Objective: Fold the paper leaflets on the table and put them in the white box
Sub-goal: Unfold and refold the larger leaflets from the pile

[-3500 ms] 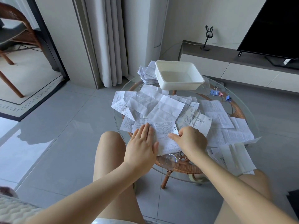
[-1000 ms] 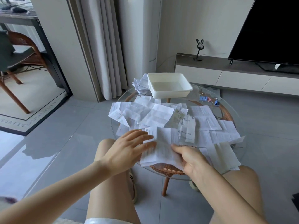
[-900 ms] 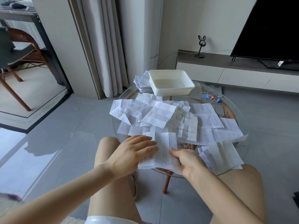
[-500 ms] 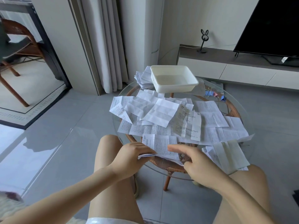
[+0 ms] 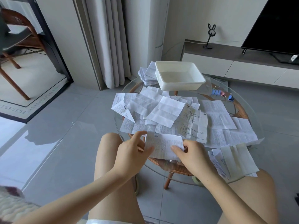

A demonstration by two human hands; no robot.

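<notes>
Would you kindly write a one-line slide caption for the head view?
Left hand and right hand grip a printed leaflet at the glass table; white box empty.

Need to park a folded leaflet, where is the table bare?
Bare glass lies between the box and the clips, and along the near rim below the held leaflet. The middle is crowded with overlapping leaflets. The box is empty.

Head-worn view, forward-down, close over hands (image 5: 163, 152)
</notes>
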